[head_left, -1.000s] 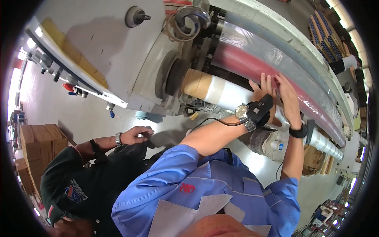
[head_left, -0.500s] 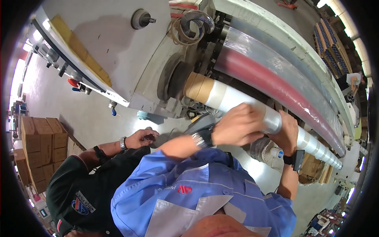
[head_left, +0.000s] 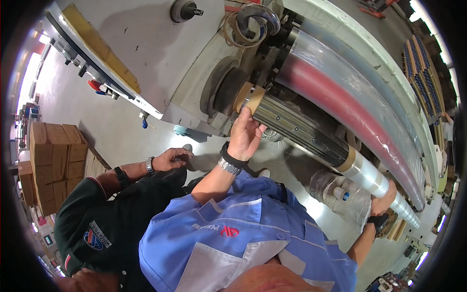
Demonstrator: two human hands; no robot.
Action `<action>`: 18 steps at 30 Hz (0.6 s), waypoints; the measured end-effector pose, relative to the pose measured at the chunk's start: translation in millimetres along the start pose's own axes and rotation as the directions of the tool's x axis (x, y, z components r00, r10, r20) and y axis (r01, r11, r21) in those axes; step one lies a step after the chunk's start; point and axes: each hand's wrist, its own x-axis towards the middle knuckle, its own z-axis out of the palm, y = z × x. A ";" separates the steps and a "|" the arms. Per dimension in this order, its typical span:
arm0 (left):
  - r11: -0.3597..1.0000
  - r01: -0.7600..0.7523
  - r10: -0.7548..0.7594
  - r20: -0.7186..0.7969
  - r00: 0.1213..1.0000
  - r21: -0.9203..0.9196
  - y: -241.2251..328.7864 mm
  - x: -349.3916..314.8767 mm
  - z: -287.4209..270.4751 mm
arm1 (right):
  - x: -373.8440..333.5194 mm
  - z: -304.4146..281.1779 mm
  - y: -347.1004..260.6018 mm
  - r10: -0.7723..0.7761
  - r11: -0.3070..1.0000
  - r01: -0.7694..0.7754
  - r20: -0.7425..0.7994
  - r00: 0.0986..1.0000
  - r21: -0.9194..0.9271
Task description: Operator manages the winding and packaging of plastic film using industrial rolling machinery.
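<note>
A dark ribbed metal shaft point(head_left: 296, 123) slants across the machine, bare along its middle. At its left end sit brown cardboard core rings point(head_left: 253, 99). My left hand point(head_left: 245, 136) is closed on the outer ring, its thumb on the front and the fingers partly underneath. Farther right, white rolls point(head_left: 365, 173) of wrapped film or tape cover the shaft, with a brown core edge showing at their near end. My right hand point(head_left: 384, 198) wraps round this white section from the front side.
Behind the shaft runs a red, film-covered roller point(head_left: 335, 100). Loose rings point(head_left: 250, 27) hang at the machine's top. A co-worker's hand point(head_left: 170, 160) is to my left, near stacked cartons point(head_left: 56, 165). A plastic-wrapped roll point(head_left: 335, 192) lies below the shaft.
The white rolls have slid right, baring the ribbed shaft between them and the left rings. My left hand has moved left to a cardboard ring; my right hand has moved right along the shaft.
</note>
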 end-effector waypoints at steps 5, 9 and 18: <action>0.997 0.029 -0.031 0.024 0.999 0.075 9.7 1.5 -2.0 | -13.3 7.9 33.1 -0.012 1.000 0.012 0.032 0.999 0.019; 0.991 0.116 -0.106 0.133 0.986 -0.073 13.6 8.1 14.2 | -16.2 10.8 36.9 -0.026 1.000 0.026 0.000 1.000 -0.002; 0.998 0.007 0.009 0.273 0.962 -0.058 -12.9 28.7 1.7 | -18.7 14.6 38.2 -0.045 0.999 0.044 -0.062 0.997 -0.009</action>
